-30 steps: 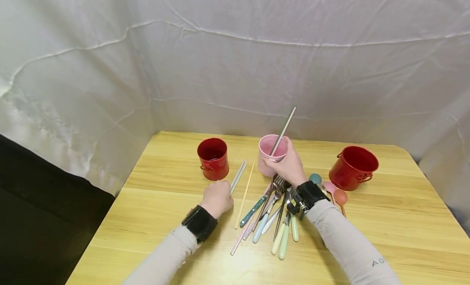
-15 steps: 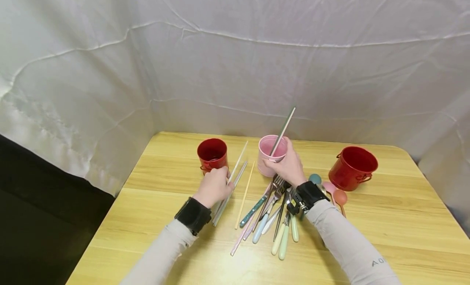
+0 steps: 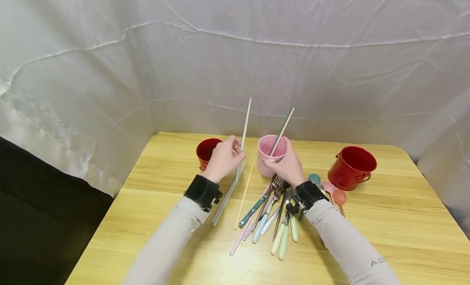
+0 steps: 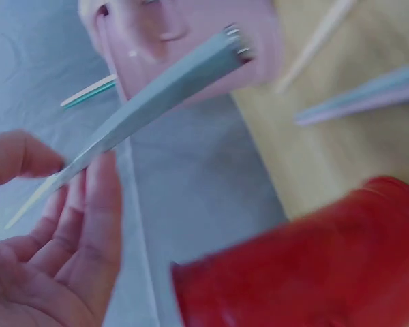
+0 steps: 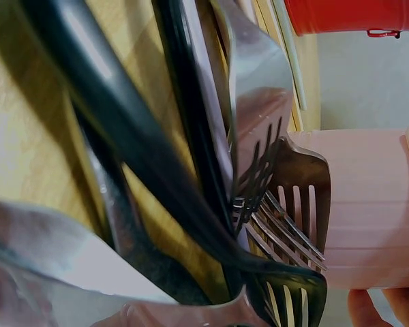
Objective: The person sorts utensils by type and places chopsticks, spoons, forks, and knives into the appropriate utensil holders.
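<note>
My left hand (image 3: 224,158) pinches a pale grey-green chopstick (image 3: 247,123) between thumb and fingers, raised steeply above the table, left of the pink bucket (image 3: 265,166). In the left wrist view the thick end of that chopstick (image 4: 170,88) points toward the bucket. My right hand (image 3: 288,164) grips the bucket at its right side near the rim. Inside the bucket lean a green and a white chopstick (image 3: 284,128). Below the left hand two silver-grey chopsticks (image 3: 227,201) lie on the table, with a yellowish chopstick (image 3: 244,197) to their right.
Forks (image 5: 266,88), knives and more chopsticks lie piled before the pink bucket. Spoons (image 3: 339,197) lie right of my right wrist. A red bucket (image 3: 204,152) stands at the left, partly behind my left hand; a larger red bucket (image 3: 353,168) stands at the right.
My left hand has lifted the chopstick off the table, moved up and right toward the pink bucket, and the chopstick now stands steeper. My right hand stays on the bucket.
</note>
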The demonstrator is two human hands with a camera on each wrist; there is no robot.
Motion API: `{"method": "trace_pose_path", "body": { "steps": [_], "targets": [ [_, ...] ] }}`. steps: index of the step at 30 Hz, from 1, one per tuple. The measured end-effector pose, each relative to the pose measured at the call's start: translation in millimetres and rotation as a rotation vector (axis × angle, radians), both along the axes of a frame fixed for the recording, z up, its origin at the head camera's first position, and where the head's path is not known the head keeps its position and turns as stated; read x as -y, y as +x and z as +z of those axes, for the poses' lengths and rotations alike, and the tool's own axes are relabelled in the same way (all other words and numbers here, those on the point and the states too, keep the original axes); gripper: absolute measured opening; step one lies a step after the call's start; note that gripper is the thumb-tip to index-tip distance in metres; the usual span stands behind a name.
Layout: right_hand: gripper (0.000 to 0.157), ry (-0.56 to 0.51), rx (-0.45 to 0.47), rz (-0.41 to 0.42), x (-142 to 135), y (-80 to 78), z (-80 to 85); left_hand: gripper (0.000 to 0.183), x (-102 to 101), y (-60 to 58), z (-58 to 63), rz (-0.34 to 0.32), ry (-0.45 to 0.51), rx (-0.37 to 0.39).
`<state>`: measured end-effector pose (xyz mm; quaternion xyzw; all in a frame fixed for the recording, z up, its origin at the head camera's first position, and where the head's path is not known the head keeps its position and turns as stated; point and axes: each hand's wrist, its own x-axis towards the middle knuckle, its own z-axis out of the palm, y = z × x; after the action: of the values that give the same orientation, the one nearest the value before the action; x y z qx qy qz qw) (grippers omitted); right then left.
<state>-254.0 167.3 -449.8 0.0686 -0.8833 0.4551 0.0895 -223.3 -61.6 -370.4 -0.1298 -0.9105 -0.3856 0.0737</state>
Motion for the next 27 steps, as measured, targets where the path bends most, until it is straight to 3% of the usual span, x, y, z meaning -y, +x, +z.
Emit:
{"method": "trace_pose_path", "body": {
  "steps": [9,13,18,27],
  "targets": [
    [0.101,0.005,-0.001,-0.004,2,-0.2,-0.6,0.017,-30,-19.8,23.9,-0.006,0.200,-0.258],
    [0.102,0.012,-0.004,-0.003,3,0.1,-0.2,0.018,-43,-26.6,26.5,0.011,0.240,-0.315],
    [0.102,0.019,-0.011,-0.005,3,0.5,-0.5,0.018,-55,-35.1,18.8,0.006,0.227,-0.293],
    [0.104,0.004,0.015,-0.002,5,1.5,-0.8,0.020,-65,-35.8,-4.5,0.015,0.013,-0.139]
  ]
}}
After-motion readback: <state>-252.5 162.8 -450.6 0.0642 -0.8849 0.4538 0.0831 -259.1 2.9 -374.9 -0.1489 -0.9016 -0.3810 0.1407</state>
